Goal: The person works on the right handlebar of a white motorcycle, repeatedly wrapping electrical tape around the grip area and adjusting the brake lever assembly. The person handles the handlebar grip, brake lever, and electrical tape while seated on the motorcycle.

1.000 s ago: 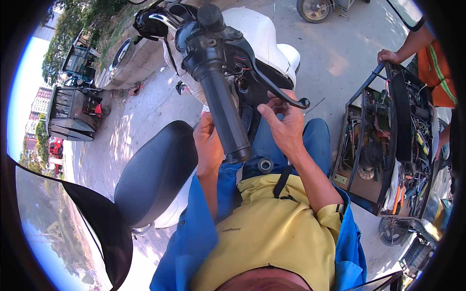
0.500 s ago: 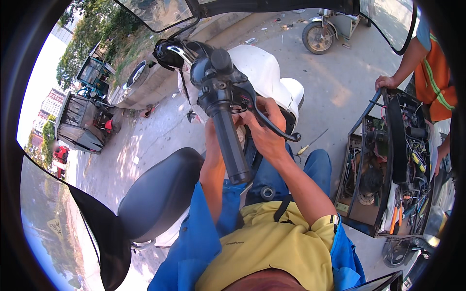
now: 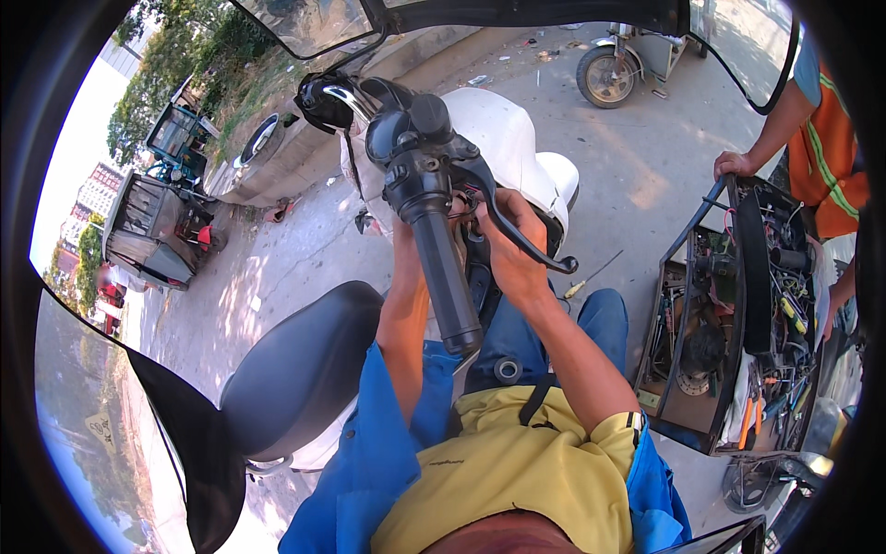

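A scooter's handlebar with a black rubber grip and a black brake lever rises in front of me. Thin wires hang out beneath the switch housing. My right hand is behind the lever, its fingers bent and closed by those wires; what they pinch is too small to make out. My left hand is behind the grip, which hides most of its fingers. On my thigh lies a small black ring, similar to a roll of tape. A screwdriver with a yellowish handle shows beyond my knee.
The black scooter seat is at my left, the white front body ahead. At the right stands an open box of tools; a person in an orange vest rests a hand on its frame. Parked three-wheelers stand at far left.
My right hand has shifted slightly, its fingertips drawing a little away from the left hand behind the grip. Less of the left hand's fingers shows now. The handlebar appears slightly lower and further right.
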Demonstrator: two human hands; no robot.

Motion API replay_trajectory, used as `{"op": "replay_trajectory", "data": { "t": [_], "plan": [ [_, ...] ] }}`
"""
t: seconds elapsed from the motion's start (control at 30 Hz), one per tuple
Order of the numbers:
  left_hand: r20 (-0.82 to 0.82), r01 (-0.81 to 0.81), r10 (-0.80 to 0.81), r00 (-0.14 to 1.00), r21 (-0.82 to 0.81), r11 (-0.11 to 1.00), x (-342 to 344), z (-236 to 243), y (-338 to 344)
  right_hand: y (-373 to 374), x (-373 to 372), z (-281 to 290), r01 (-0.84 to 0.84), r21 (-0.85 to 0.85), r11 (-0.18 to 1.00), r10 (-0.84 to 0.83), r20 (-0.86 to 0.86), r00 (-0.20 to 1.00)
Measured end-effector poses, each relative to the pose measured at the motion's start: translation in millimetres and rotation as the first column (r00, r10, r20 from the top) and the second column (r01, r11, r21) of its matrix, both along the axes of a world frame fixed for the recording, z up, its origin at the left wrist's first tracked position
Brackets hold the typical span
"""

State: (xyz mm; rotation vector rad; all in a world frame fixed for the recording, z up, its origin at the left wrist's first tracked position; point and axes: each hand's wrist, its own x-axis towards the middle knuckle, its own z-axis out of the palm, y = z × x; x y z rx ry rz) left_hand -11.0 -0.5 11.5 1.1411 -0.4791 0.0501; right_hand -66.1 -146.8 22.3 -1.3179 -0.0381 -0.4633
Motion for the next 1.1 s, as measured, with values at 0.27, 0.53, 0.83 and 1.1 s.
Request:
{"op": "replay_trajectory", "data": {
  "t": [0.27,0.53,0.83,1.1],
  "plan": [
    [-0.123,0.021,-0.004,0.992,0.13,0.991,25.9,-2.8,24.8,0.5,8.5,-2.8,-0.257,0.205,0.945,0.273,-0.056,0.96],
    [-0.068,0.08,-0.072,0.995,0.126,0.989,24.0,9.8,23.6,1.3,13.6,-5.3,-0.319,0.555,0.768,0.427,-0.073,0.901],
    [-0.076,0.063,-0.051,0.996,0.17,0.983,27.7,8.3,24.0,2.8,14.1,-1.4,-0.332,0.579,0.745,0.439,-0.051,0.897],
    [-0.093,-0.033,0.056,0.994,0.236,0.971,12.0,27.8,5.0,4.6,17.1,-4.8,-0.325,0.56,0.762,0.418,-0.043,0.907]
  ]
}}
